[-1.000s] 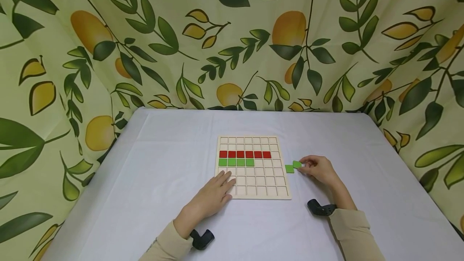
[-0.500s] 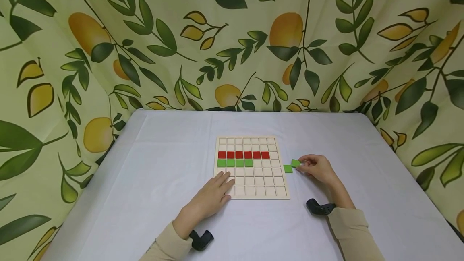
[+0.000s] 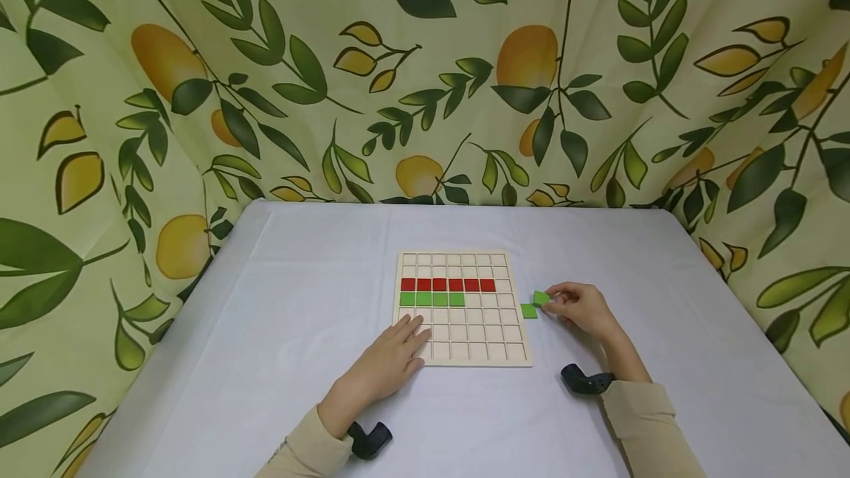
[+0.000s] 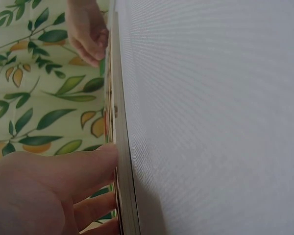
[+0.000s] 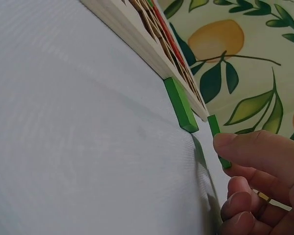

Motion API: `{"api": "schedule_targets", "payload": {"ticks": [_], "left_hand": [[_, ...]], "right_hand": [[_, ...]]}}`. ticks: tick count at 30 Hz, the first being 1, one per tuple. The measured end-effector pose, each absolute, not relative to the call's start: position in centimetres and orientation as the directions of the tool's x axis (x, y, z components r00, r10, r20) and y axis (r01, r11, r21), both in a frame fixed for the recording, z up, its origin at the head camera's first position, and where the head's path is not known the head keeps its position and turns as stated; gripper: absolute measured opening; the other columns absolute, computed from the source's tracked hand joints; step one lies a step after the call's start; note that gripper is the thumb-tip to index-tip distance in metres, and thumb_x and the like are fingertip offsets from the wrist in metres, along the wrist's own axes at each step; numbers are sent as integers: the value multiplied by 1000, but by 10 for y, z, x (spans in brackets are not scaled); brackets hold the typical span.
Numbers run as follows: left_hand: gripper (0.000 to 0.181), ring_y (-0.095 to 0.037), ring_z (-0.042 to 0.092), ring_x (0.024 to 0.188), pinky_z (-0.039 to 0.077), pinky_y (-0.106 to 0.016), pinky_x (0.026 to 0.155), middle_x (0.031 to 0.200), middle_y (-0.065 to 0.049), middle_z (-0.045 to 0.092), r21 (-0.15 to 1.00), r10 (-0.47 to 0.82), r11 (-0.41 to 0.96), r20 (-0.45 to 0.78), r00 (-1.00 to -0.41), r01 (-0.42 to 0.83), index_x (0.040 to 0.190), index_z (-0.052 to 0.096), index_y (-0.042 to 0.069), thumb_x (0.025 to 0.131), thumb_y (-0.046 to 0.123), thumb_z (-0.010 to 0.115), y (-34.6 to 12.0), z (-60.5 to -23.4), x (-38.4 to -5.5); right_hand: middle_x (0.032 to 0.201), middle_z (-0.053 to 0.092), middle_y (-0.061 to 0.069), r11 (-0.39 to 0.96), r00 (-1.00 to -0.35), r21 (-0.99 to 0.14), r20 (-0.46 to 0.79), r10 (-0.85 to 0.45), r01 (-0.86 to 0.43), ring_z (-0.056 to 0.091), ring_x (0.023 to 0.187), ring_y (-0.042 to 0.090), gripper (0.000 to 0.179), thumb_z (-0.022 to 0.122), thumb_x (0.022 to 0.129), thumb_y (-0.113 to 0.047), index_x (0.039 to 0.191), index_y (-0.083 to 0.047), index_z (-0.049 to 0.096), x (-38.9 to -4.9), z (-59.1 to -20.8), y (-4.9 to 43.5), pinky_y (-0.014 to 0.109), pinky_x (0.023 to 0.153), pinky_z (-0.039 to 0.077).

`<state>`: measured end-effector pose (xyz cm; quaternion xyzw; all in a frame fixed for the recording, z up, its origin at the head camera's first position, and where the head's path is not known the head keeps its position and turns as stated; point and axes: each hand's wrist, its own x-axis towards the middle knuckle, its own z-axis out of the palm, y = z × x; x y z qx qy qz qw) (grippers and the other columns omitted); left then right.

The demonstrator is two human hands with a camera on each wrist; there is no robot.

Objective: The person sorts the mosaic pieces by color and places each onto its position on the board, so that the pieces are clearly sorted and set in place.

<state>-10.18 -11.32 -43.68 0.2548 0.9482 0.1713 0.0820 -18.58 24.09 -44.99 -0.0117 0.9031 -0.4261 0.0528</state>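
Note:
A pale wooden grid board (image 3: 474, 332) lies on the table, with a row of red square tiles (image 3: 440, 285) and, just below it, a shorter row of green square tiles (image 3: 432, 299). My left hand (image 3: 387, 358) rests on the board's lower left corner with straight fingers; the thumb touches its near edge in the left wrist view. Right of the board, my right hand (image 3: 584, 308) pinches a green tile (image 5: 214, 128) between thumb and fingers, lifted off the cloth. Another green tile (image 5: 180, 104) lies on the cloth against the board's right edge.
A white cloth (image 3: 299, 279) covers the table. Behind and at both sides hangs a curtain (image 3: 425, 94) printed with leaves and fruit. Each wrist wears a black device, one by the left sleeve (image 3: 370, 440) and one by the right (image 3: 586, 380).
The pinched green tile has shifted slightly to the left and up, tilting a little. My left hand stays in place on the board.

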Motion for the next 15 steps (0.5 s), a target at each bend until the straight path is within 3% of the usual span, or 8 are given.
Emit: {"api": "schedule_targets", "payload": {"ticks": [15], "left_hand": [[45,-37,33,145,33,-51,118,154,-16,39,371,511,810,-64,-857,455,141,48,6,97,18,53,-113,-436,-101]], "right_hand": [[68,54,1,637,-991,-770,-58,-123,-33,44,51,5,31,72,83,-10,108,7,65,-187,-444,232,19,46,39]]}}
